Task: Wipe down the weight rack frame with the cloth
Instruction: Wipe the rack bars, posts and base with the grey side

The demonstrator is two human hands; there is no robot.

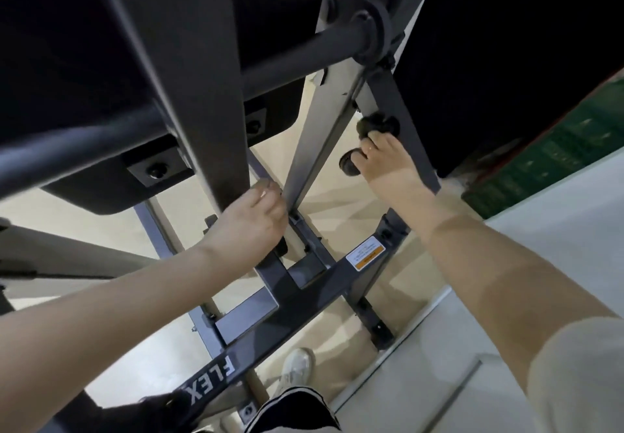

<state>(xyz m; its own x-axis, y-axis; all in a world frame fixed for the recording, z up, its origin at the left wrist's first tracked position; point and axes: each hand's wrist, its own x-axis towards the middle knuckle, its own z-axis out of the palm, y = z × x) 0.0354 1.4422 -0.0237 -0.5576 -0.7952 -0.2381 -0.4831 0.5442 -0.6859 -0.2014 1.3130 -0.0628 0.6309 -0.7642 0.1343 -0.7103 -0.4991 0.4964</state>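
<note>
Under the dark padded bench (101,61), on the right side of the scene, we see the right hand (385,157) reaching far along a slanted grey bar of the weight rack frame (401,108). Its fingers are curled around a small dark cloth (376,125), bunched into a ball and pressed against this bar. Just beside the hand, a little nearer, a round black knob (349,162) stands out from the frame. The left hand (251,219) is near the middle, and its fingers grip the edge of a thick dark upright post (202,111), apparently to steady the body. Near the bottom we see the base bar with the letters FLEX (216,382), an orange and white label (366,253) and one white shoe (297,365) on the pale floor. We judge that the wiping of the slanted bar is in progress. The next move probably calls for sliding the cloth along the bar with constant pressure, going around the knob, while the left hand holds the post.
</note>
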